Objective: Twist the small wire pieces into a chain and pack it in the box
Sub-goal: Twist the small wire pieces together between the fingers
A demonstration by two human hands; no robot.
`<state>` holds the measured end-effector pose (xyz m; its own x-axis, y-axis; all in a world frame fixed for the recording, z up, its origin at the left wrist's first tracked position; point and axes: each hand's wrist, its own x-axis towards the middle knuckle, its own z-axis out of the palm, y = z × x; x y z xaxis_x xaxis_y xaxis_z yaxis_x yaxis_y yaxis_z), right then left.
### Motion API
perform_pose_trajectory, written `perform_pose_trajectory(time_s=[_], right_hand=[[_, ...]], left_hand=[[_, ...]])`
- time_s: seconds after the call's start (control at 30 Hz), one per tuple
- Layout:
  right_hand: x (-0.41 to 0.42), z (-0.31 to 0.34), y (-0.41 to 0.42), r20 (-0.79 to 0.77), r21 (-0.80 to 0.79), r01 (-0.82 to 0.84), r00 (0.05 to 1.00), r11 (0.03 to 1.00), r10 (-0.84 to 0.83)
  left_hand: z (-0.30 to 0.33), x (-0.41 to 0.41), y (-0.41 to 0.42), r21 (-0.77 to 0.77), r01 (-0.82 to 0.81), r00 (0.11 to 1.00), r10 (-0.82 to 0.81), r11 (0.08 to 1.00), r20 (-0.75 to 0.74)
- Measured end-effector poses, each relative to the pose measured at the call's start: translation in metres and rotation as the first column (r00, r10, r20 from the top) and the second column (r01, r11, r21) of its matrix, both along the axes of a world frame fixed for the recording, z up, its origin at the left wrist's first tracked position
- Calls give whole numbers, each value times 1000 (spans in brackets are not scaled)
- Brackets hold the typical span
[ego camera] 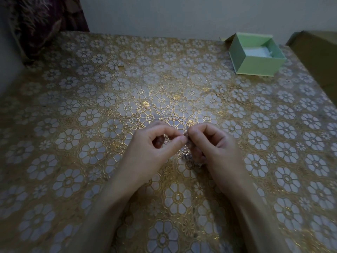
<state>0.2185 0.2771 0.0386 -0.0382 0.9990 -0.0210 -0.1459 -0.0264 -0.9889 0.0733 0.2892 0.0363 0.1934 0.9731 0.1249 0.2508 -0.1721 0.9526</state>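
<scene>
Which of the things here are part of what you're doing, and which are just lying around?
Part of the job:
left hand and right hand, pinching the small wire pieces
green box, open

Just lying about:
brown cardboard box
dark patterned cloth

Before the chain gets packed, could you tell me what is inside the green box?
The green box stands open; a pale lining covers its floor, with no chain on it. The near wall hides the front strip of the floor.
</scene>
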Motion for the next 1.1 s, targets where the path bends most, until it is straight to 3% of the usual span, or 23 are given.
perform_pose_trajectory(time_s=[0.23,0.53,0.83,0.9,1.0,1.1], right_hand=[[2,-3,0,-32,-102,-49,998,994,46],[3,-1,0,7,-81,-106,994,991,107],[3,2,0,-2,-106,-97,995,990,97],[3,1,0,-2,-115,-89,996,989,89],[2,0,0,-8,-124,-81,997,989,81],[2,-2,1,-36,-133,-74,997,988,70]], left_hand=[[9,-4,-1,-92,-65,990,76,994,120],[8,-7,0,-50,-48,984,56,998,166],[4,-6,1,-128,14,961,22,992,276],[2,-9,3,-167,51,923,18,985,385],[2,-12,6,-225,142,782,30,964,622],[5,-14,8,-264,177,682,76,948,728]])
